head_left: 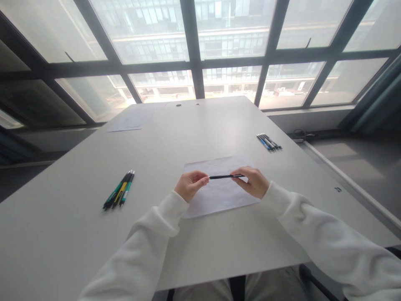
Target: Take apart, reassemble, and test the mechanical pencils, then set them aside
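A slim black pen [219,177] is held level above a white sheet of paper [219,200], stretched between my two hands. My left hand [191,184] pinches its left end between thumb and fingers. On the other end, my right hand [250,181] grips the barrel with thumb and fingers closed, hiding part of it. The paper lies flat on the table under both hands, its upper corners partly covered by them.
On the left of the white table [200,246] lies a group of green, yellow and black pens [119,190]. Several blue, grey and black pens [269,142] sit in a row at the right. More paper [130,119] rests at the far left, near the windows.
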A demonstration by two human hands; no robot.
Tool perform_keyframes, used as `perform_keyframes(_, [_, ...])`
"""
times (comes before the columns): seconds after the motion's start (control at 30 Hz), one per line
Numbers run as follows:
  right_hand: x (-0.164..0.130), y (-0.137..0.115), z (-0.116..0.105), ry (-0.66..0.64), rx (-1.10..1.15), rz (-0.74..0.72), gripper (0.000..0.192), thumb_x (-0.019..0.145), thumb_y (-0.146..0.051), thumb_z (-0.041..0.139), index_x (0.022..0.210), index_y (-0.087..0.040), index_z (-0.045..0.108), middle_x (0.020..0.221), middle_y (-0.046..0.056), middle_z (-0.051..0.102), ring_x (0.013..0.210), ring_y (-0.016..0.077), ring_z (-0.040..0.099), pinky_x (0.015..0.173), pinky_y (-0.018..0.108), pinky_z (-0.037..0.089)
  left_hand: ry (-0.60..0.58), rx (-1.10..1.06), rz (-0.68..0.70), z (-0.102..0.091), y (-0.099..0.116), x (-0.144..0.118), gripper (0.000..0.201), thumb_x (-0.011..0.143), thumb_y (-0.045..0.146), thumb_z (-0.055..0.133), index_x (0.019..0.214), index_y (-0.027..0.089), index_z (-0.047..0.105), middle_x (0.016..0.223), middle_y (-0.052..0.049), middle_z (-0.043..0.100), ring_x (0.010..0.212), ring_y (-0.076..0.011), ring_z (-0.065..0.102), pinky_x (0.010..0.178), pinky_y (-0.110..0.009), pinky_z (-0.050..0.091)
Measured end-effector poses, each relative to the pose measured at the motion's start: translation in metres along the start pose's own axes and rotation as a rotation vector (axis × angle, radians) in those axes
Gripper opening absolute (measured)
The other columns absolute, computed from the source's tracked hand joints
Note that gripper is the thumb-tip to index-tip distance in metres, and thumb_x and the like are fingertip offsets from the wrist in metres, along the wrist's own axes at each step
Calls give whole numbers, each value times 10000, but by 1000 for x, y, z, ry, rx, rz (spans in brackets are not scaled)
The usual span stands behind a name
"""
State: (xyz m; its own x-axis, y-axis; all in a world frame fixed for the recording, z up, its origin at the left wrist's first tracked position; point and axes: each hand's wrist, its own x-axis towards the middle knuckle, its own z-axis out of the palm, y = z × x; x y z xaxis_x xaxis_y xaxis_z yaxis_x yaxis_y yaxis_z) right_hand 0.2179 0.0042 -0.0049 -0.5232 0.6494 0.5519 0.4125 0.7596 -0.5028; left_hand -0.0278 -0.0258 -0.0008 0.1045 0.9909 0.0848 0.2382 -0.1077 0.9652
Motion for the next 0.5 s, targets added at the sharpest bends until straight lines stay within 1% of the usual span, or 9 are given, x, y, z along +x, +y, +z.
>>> perform_keyframes(0.2, [1, -2, -1, -8, -12, 2, 123, 799, -211, 530, 898, -205, 603, 821, 41, 672, 743, 166, 614, 734, 305, 458, 9, -60, 31, 3, 1, -1, 236, 618, 321, 700, 746, 141, 614, 683, -34, 638, 643, -145, 598, 594, -251, 484])
perform_keyframes(0.27, [1, -1, -1, -8, -12, -1, 125, 801, -211, 529, 903, -204, 601, 826, 41, 672, 745, 165, 612, 737, 304, 456, 16, -53, 37, 3, 2, -1, 255, 629, 327, 693, 781, 140, 612, 710, -39, 641, 664, -146, 598, 609, -251, 483])
perform_keyframes(0.33, [1, 0, 0, -6, -10, -6, 126, 801, -212, 529, 904, -203, 601, 823, 42, 671, 743, 166, 610, 734, 305, 455, 27, -22, 34, 2, 3, -1, 252, 672, 351, 655, 798, 137, 614, 712, -41, 644, 667, -142, 594, 620, -250, 480])
perform_keyframes(0.43, [0, 1, 1, -6, -10, -9, 127, 800, -217, 532, 904, -203, 602, 818, 43, 669, 743, 169, 608, 732, 308, 454, 18, 44, 15, 1, 5, -1, 271, 741, 393, 572, 706, 128, 619, 635, -34, 632, 602, -125, 571, 608, -246, 472])
perform_keyframes(0.5, [0, 2, 1, -6, -13, -7, 126, 800, -222, 533, 903, -205, 603, 820, 43, 668, 747, 170, 607, 733, 308, 454, 8, 73, 7, 1, 7, -1, 297, 749, 402, 555, 649, 130, 615, 594, -29, 622, 568, -121, 557, 594, -245, 470])
